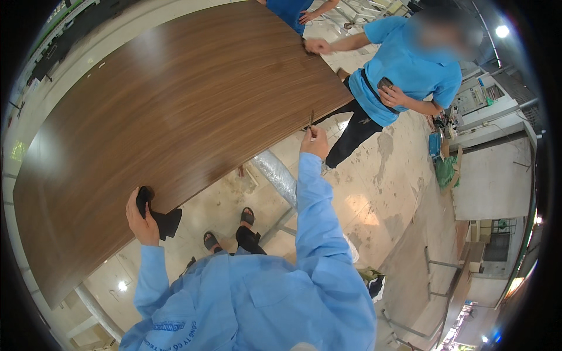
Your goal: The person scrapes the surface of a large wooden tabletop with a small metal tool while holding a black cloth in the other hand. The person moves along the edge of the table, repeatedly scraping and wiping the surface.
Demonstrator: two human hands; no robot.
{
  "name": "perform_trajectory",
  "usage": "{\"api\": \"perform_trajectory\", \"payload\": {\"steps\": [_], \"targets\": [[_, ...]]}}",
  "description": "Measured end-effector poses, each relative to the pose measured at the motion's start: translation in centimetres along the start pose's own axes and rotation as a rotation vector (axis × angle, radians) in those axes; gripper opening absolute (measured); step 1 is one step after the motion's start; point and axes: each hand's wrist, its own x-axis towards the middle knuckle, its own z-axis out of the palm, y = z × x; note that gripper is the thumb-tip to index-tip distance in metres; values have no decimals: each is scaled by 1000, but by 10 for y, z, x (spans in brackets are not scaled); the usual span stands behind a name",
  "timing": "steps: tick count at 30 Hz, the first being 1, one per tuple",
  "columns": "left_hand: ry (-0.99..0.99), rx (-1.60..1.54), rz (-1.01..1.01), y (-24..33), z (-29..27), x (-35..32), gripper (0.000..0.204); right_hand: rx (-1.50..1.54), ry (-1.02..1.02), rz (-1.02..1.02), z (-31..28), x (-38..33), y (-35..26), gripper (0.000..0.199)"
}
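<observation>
A large brown wood-grain panel (pixel 175 99) lies flat in front of me. At its near edge on the left, my left hand (pixel 143 219) grips a black cloth (pixel 167 221), part of which hangs past the edge. Farther right, my right hand (pixel 315 141) is closed on a thin, narrow strip-like tool (pixel 312 119) that points up by the panel's right corner; its exact kind is too small to make out.
A person in a light blue shirt (pixel 404 64) stands at the panel's right end, one hand at its edge and a dark object in the other. Another person in dark blue (pixel 287 13) stands beyond. Wrapped tubes (pixel 275 175) support the panel. Metal frames (pixel 442 275) stand at right.
</observation>
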Motion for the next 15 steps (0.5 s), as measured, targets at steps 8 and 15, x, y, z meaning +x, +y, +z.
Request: {"api": "perform_trajectory", "payload": {"steps": [8,15], "targets": [[-18,-6,24,-20,18,86,45,41,-426,-404,35,-114,-132,8],[-115,38,53,-27,31,128,52,86,-21,104,88,41,-80,16]]}}
